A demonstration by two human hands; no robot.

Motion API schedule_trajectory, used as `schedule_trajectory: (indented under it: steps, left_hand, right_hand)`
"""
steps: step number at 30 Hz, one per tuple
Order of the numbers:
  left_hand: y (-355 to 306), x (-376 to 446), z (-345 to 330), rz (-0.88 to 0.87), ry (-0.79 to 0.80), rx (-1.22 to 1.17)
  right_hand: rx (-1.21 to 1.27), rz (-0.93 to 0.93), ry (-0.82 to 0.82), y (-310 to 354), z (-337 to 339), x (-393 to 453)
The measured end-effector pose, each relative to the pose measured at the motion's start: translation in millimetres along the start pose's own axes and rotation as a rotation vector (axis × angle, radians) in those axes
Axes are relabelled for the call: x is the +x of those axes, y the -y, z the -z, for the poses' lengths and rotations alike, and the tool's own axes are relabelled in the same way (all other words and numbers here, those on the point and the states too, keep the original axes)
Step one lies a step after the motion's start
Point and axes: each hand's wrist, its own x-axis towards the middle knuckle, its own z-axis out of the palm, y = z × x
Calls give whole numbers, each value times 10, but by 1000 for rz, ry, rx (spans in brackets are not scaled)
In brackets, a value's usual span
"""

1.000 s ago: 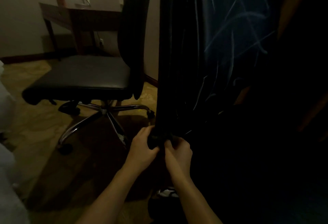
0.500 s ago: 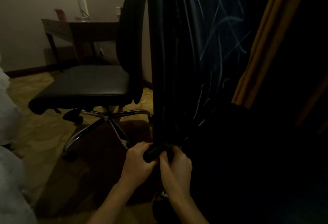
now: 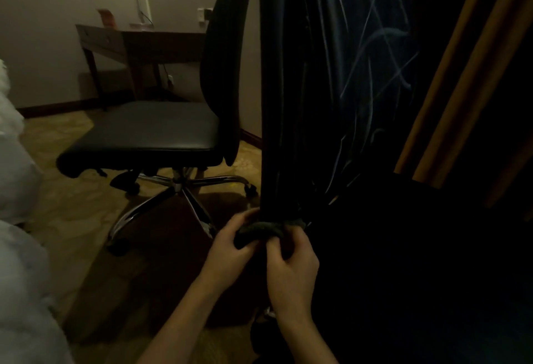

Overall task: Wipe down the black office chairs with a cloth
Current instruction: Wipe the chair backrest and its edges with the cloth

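Dim room: both hands (image 3: 259,251) pinch cloth (image 3: 256,231) (no legible writing).

The nearer chair back (image 3: 317,75) has a dark, glossy face, streaked with pale smears. The cloth (image 3: 256,231) is a matt, nubbly roll, like towelling. The far chair's seat (image 3: 150,130) looks like smooth leather with a soft sheen; its base (image 3: 173,190) is polished chrome metal. The desk (image 3: 150,46) is dark wood, the curtain (image 3: 461,75) a matt ochre fabric, the floor (image 3: 72,213) patterned carpet.
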Motion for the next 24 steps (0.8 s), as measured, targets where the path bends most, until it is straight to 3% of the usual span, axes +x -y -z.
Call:
schedule_trajectory:
  steps: [6,12,24]
  left_hand:
    - [135,49,-35,34,4,17]
    - [-24,81,45,-88,29,59]
    - [-553,241,81,-287,-179,69]
  right_hand:
    - [-11,-52,13,-178,12,50]
    - [-1,-18,-97,-69,-6,-2]
    - [84,267,-153,483,38,20]
